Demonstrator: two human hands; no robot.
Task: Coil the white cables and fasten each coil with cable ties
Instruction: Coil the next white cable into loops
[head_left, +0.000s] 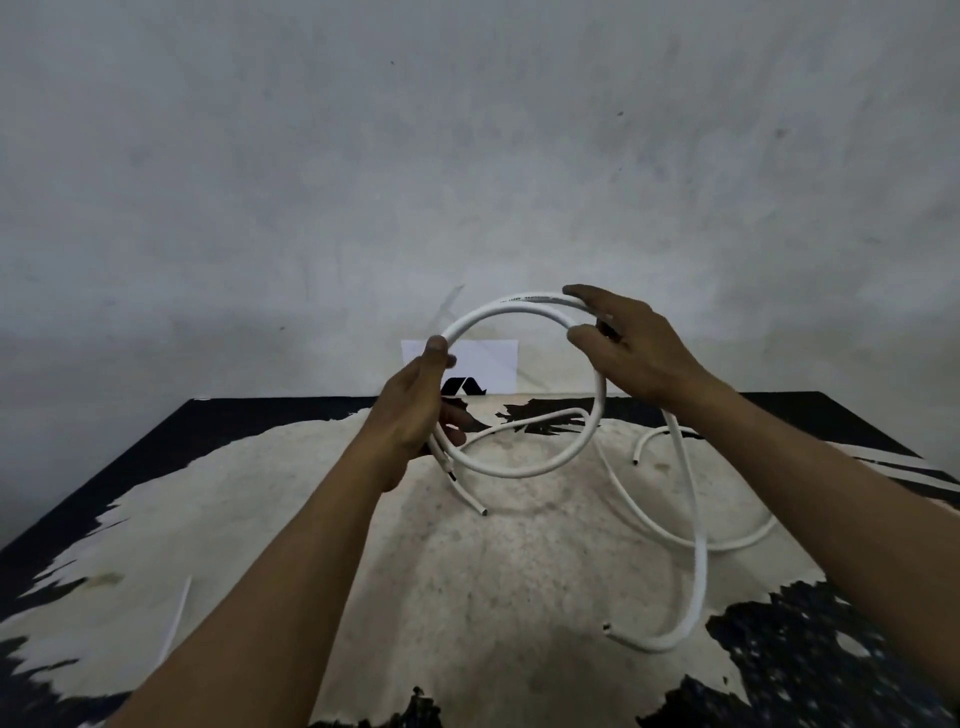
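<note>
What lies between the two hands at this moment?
In the head view, the raised loop of white cable spans from left hand to right hand; a white card stands behind it.

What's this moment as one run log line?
step: coiling | left hand: grips loop side | right hand: pinches loop top | white cable: loop raised, tail on table | cable tie: untouched

Both forearms are extended forward, with the hands raised and kept apart. The left hand (415, 410) is curled, thumb uppermost, round a cable (524, 470). The right hand (636, 356), seen from its back, is closed on the same loop's top.
</note>
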